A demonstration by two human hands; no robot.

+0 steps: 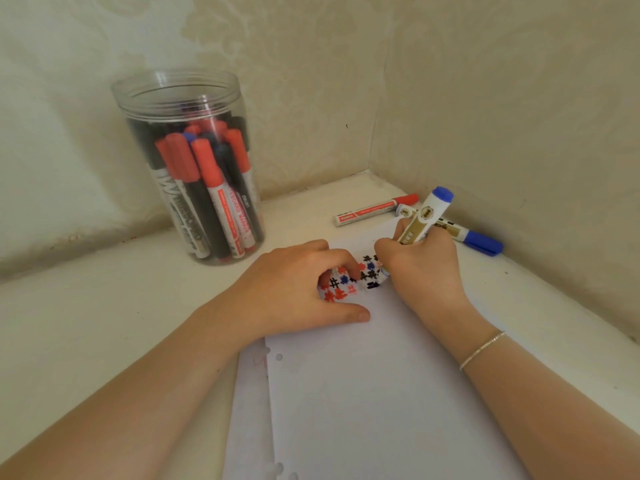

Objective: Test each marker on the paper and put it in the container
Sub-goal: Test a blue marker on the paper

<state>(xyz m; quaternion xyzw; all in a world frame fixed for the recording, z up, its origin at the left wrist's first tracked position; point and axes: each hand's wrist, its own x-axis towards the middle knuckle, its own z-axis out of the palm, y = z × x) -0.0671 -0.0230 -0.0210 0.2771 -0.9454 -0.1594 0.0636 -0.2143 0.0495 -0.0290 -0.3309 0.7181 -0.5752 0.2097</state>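
Gripping a blue-capped marker (426,216) with curled fingers, the right hand (420,263) writes on the paper (363,393). Left hand (294,289) presses the sheet, fingers loosely bent. Container (194,168) stands far left.

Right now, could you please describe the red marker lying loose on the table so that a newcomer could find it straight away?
Start at the corner where the two walls meet the white table. Just in front of it, beyond the far edge of the paper, lies the red marker. Unlike the blue-capped markers beside it, it has a red cap and lies left of the right hand.
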